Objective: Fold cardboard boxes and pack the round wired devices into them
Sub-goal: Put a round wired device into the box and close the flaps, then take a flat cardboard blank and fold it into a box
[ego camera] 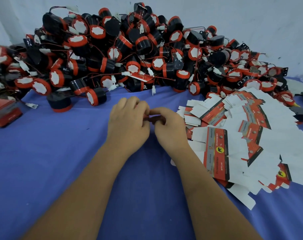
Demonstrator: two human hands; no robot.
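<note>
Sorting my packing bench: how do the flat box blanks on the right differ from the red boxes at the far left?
The flat white-and-red cardboard box blanks lie unfolded and fanned loosely, white undersides mostly up; the stacked red boxes at the left edge look assembled or bundled, red faces showing. The blanks are many, the boxes few. Both rest on the blue cloth beside the device pile.

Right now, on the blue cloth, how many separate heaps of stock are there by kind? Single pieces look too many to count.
Heap of round black-and-red wired devices: 1
Spread of flat white-and-red cardboard box blanks: 1
Stack of red cardboard boxes, left edge: 1
Total: 3
Left hand and right hand both pinch a small red piece.
</note>
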